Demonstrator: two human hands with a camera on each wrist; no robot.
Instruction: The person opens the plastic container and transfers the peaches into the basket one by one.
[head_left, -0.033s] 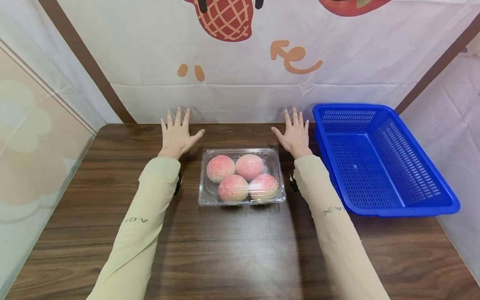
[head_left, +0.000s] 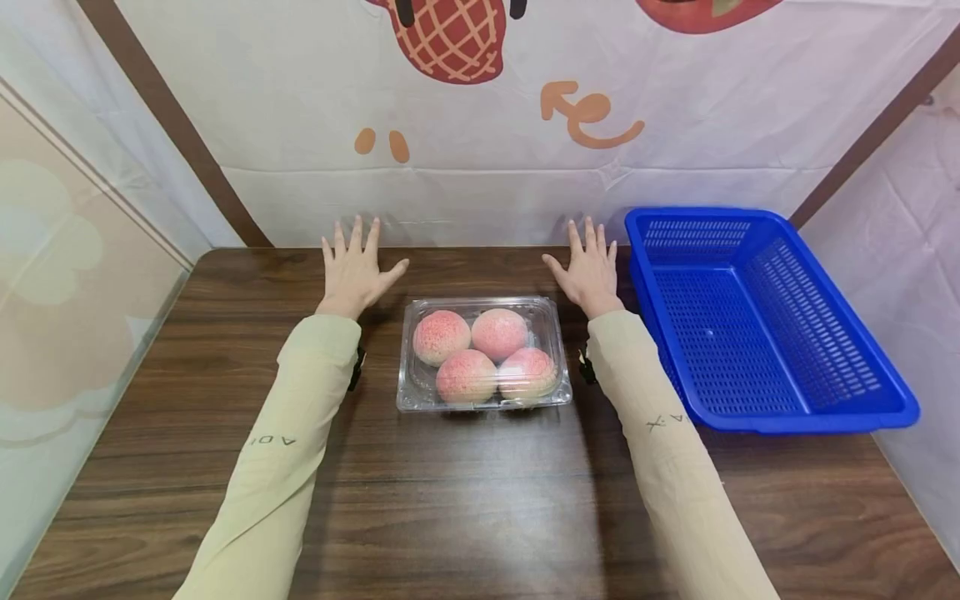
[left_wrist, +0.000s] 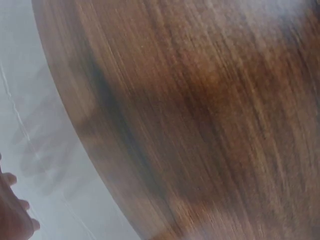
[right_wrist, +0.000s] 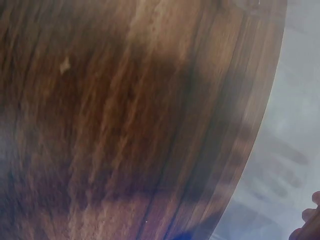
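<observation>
In the head view a clear plastic box (head_left: pixel 484 400) with a see-through lid holds several round pink-and-cream items, such as one at its upper left (head_left: pixel 442 337). The left hand (head_left: pixel 354 271) lies palm down with fingers spread at the table's far edge, left of the box and apart from it. On the box's other side, the right hand (head_left: pixel 590 268) is spread the same way, holding nothing. Only fingertips of the left hand (left_wrist: pixel 15 212) and of the right hand (right_wrist: pixel 309 220) show at the lower corners of the wrist views.
A blue perforated basket (head_left: pixel 750 342) stands at the right, close beside the right forearm. Behind the brown wooden table (head_left: pixel 450 517) hangs a white printed cloth (head_left: pixel 480 192), with more cloth at both sides. Dark bands sit at both wrists.
</observation>
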